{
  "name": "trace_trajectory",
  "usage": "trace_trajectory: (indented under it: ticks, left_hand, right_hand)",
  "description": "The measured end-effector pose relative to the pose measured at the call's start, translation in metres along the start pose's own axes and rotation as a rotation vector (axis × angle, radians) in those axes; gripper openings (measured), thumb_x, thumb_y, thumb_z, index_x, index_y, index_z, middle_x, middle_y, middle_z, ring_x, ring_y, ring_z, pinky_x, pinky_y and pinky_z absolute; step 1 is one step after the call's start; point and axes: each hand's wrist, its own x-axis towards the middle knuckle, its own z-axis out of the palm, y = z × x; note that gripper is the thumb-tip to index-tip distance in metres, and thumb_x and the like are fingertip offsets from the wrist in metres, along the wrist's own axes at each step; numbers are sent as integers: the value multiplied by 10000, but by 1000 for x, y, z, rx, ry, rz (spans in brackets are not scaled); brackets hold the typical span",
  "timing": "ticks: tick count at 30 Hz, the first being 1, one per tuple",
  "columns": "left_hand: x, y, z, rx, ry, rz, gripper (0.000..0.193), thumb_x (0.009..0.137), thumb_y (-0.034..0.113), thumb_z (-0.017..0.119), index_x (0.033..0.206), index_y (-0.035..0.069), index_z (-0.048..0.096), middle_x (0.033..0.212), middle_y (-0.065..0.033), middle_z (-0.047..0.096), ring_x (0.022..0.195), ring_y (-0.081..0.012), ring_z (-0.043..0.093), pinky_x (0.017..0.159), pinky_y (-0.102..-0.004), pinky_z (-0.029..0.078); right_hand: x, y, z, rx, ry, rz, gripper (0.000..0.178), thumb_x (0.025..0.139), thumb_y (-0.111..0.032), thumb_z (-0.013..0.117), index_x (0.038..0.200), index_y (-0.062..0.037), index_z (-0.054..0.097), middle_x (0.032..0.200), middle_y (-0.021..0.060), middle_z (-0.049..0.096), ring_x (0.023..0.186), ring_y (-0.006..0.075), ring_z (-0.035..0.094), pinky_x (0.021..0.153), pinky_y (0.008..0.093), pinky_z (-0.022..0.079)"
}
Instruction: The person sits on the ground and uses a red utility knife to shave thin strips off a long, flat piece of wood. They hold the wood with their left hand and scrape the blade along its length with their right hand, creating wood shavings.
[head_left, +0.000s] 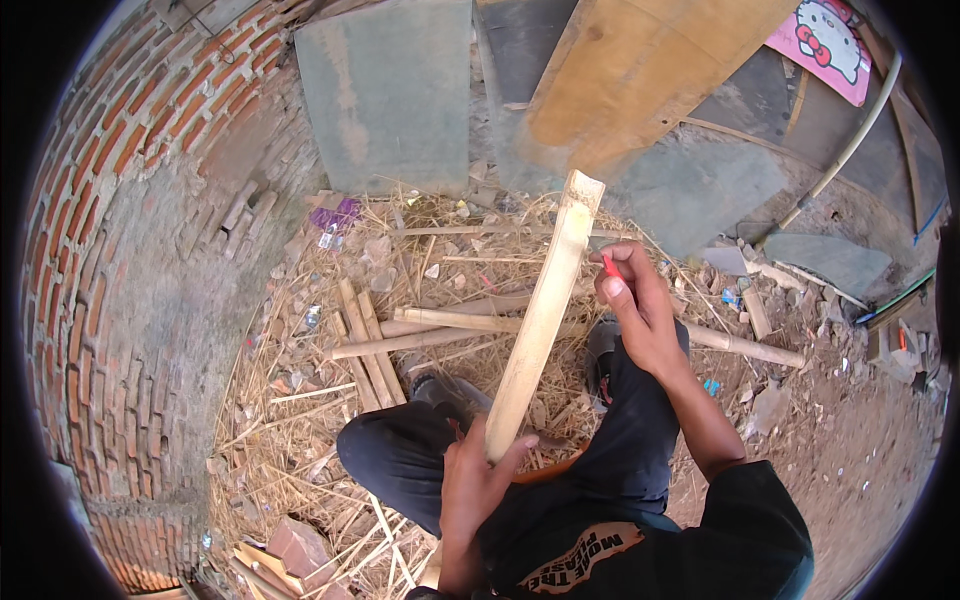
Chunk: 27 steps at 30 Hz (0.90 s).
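A long split bamboo piece [545,310], with its pale hollow side up, slants away from my lap. My left hand [472,478] is closed around its near end. Beside the far part of the bamboo, my right hand [643,310] pinches a small red object [611,267], mostly hidden by the fingers. Its kind does not show, and I cannot tell whether that hand touches the bamboo. Below, a bamboo pole [745,345] lies across the ground by my feet, and several short split strips [368,340] lie to the left of my shoes.
Straw and wood scraps [300,420] cover the ground. A brick wall [110,330] rises on the left. Grey boards [385,100] and a brown panel [640,80] lean at the back. A broken brick [300,548] lies at the lower left, rubble [830,330] at the right.
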Motion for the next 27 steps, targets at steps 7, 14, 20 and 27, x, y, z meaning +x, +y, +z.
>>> trace_trajectory:
  ticks: [7, 14, 20, 27]
  left_hand:
    - [15, 11, -2, -31, 56, 5, 372, 944, 200, 862, 1138, -39, 654, 824, -242, 749, 768, -426, 770, 646, -434, 573]
    - [18, 16, 0, 30, 87, 44, 384, 941, 242, 864, 1096, -36, 649, 820, -245, 737, 781, -444, 758, 645, -457, 568]
    - [17, 21, -2, 30, 87, 14, 421, 929, 282, 875, 1084, -38, 649, 826, -245, 742, 798, -458, 755, 650, -464, 569]
    - [5, 14, -1, 27, 63, -75, 381, 956, 251, 856, 1126, -41, 678, 828, -226, 740, 760, -385, 761, 694, -397, 563]
  right_hand:
    - [-52, 1, 15, -381, -322, -389, 346, 960, -357, 814, 1178, -99, 741, 861, 77, 710, 685, 293, 728, 620, 384, 587]
    - [-70, -2, 28, -475, -269, -506, 413, 876, -334, 862, 1212, -108, 777, 846, 26, 673, 606, 192, 645, 545, 339, 504]
    - [-65, -10, 27, -483, -230, -500, 311, 874, -333, 871, 1093, -123, 801, 785, 17, 664, 602, 229, 698, 544, 351, 559]
    - [-30, 0, 10, -461, 13, -356, 286, 915, -232, 845, 1130, -50, 798, 893, 114, 773, 698, 250, 746, 621, 342, 570]
